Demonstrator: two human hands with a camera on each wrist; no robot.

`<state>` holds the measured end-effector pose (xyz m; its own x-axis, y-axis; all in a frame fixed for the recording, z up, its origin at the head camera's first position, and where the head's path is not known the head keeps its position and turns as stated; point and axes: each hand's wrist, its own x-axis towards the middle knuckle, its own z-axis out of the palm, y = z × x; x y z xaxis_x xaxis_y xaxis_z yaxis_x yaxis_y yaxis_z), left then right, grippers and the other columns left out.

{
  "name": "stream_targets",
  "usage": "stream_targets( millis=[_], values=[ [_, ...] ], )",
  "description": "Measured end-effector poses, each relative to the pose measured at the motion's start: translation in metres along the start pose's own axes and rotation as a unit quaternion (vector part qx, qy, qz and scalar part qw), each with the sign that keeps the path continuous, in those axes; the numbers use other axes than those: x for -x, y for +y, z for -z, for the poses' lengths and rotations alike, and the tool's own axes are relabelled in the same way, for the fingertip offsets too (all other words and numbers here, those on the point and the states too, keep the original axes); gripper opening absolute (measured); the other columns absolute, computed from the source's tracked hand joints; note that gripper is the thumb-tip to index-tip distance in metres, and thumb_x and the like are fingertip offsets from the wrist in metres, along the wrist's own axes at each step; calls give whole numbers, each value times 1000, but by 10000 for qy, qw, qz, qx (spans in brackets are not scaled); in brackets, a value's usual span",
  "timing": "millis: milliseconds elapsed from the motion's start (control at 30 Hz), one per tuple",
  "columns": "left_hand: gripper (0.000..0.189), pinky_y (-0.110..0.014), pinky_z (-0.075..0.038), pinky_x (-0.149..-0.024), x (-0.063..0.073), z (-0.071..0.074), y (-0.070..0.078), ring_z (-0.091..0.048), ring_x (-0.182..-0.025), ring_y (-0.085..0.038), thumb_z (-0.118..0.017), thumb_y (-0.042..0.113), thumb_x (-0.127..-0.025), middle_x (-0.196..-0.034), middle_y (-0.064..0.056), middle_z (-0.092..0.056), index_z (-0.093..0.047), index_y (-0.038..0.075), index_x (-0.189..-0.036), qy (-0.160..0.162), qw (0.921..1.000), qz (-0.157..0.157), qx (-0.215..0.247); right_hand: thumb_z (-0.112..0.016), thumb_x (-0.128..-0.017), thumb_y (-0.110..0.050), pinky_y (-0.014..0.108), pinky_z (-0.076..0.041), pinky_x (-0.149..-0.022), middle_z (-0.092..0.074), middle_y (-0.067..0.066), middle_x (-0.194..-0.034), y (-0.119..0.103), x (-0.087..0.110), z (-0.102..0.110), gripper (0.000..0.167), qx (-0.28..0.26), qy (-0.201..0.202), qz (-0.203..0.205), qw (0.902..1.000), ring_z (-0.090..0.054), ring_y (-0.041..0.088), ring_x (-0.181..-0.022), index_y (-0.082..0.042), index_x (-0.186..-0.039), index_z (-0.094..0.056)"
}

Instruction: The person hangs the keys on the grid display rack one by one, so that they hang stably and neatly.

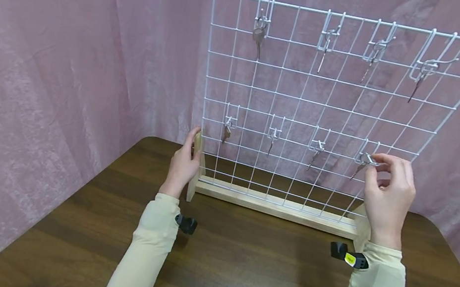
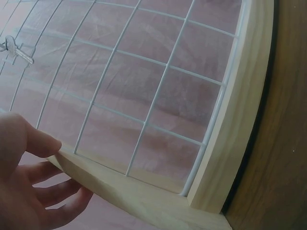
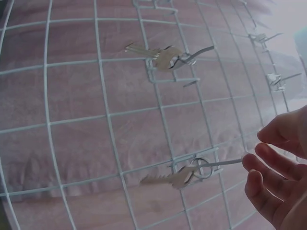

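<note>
A white wire grid (image 1: 299, 7) stands upright in a wooden stand, its base bar (image 1: 274, 208) on the table. My left hand (image 1: 182, 166) grips the stand's left side piece (image 2: 103, 179), thumb on one face and fingers on the other. By the lower right hook (image 3: 225, 163), my right hand (image 3: 278, 177) has loosely bent fingers, with fingertips at or very near the hook's end. A silver key (image 3: 181, 177) hangs from that hook by its ring (image 3: 203, 160). Nothing shows pinched between those fingers.
Other keys hang in two rows of hooks, among them one at upper left (image 1: 258, 35), one at upper right (image 1: 417, 85) and one at lower left (image 1: 226, 133). Pink curtains (image 1: 66, 62) surround the brown wooden table (image 1: 246, 266).
</note>
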<state>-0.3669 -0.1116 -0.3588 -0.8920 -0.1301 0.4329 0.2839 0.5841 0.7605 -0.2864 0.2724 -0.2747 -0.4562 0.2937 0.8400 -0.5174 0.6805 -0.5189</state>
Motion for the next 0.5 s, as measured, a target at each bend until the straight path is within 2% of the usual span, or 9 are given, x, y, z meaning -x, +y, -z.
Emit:
stream_targets(
  millis=[100, 267, 333, 400, 500],
  values=[
    [61, -48, -53, -72, 1, 2, -1, -66, -93, -38, -48, 9, -98, -138, -20, -55, -27, 33, -150, 40, 10000, -12, -20, -56, -88, 1, 1, -39, -64, -50, -28, -90, -3, 1, -2, 18, 10, -195, 177, 9997, -49, -20, -74, 3, -99, -69],
    [60, -47, -52, -71, 1, 1, 1, -64, -86, -35, -48, 8, -97, -139, -18, -54, -30, 30, -149, 220, 9997, -25, 50, -57, -89, 4, 1, -35, -63, -64, 1, -83, -2, 4, -7, 13, 125, -1062, 714, 9917, -46, -20, -74, 2, -93, -69],
    [59, -48, -51, -75, 1, 0, 5, -62, -91, -35, -49, 8, -96, -141, -17, -52, -33, 29, -149, 373, 9992, 21, 118, -58, -89, 4, 2, -35, -62, -66, 10, -84, -1, 5, -9, 12, 187, -1531, 868, 9842, -45, -18, -75, 1, -93, -69],
    [58, -49, -50, -76, 2, 0, 9, -60, -91, -35, -50, 8, -96, -140, -17, -51, -35, 29, -147, 578, 9982, 60, 145, -58, -89, 3, 7, -38, -62, -68, 11, -85, 1, 6, -12, 12, 370, -2004, 974, 9742, -48, -12, -74, -1, -93, -69],
    [54, -51, -49, -80, 4, 1, 18, -57, -102, -37, -52, 9, -94, -136, -16, -49, -40, 26, -143, 931, 9956, 140, -35, -58, -90, 0, 18, -45, -62, -70, 9, -83, 5, 8, -17, 11, 705, -2826, 1065, 9507, -55, 2, -73, -4, -93, -68]
  ],
)
